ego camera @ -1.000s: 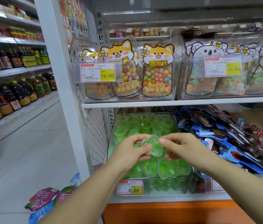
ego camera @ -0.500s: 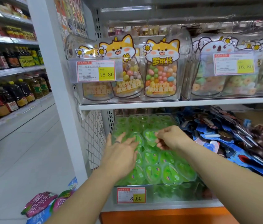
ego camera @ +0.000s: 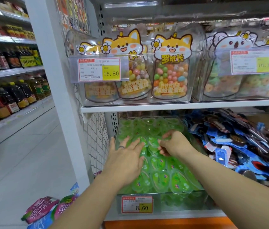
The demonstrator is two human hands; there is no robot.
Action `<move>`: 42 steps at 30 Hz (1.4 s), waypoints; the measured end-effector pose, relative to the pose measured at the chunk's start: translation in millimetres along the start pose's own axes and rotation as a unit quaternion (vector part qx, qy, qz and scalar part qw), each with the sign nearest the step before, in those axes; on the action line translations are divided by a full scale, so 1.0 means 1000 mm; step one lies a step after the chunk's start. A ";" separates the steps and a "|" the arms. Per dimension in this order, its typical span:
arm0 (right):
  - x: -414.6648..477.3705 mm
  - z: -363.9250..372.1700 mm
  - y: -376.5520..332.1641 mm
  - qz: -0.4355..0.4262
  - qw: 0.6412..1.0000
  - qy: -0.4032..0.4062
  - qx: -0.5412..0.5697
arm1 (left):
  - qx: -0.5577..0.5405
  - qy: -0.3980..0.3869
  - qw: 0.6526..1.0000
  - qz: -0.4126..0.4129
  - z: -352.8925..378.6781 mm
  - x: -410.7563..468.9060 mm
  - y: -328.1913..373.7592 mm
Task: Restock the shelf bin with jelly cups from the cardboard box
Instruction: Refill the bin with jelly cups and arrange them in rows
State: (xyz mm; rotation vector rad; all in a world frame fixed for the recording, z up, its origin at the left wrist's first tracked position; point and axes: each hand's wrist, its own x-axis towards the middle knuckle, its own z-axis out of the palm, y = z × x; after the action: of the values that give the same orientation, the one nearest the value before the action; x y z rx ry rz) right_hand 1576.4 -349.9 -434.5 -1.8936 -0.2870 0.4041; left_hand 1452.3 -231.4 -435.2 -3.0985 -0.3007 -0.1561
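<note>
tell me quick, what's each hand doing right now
Left hand: open, fingers spread flat on the green heart-shaped plastic jelly cups in the clear plastic shelf bin.
Right hand: fingers curled, pinching one green jelly cup.

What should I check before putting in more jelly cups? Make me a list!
1. Left hand lies flat on the jelly cups: ok.
2. Right hand pinches one jelly cup: ok.
3. Room left in the bin: not ok, the cups look heaped above its front wall.
4. Cardboard box close by: cannot tell, it is not in view.
5. Price tag uncovered: ok.
</note>
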 end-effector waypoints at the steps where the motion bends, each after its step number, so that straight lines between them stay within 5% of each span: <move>1: 0.000 0.000 0.000 -0.002 1.000 0.001 -0.003 | -0.002 0.001 1.000 0.000 0.000 0.001 0.000; 42: 0.001 -0.006 0.004 -0.043 0.998 -0.010 -0.037 | -0.004 -0.011 1.000 -0.006 0.004 0.012 0.001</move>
State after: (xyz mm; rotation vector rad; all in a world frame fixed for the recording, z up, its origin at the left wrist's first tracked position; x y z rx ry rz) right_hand 1579.9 -355.6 -436.1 -1.9430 -0.4006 0.3573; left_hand 1465.0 -229.9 -438.1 -3.1093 -0.3192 -0.1229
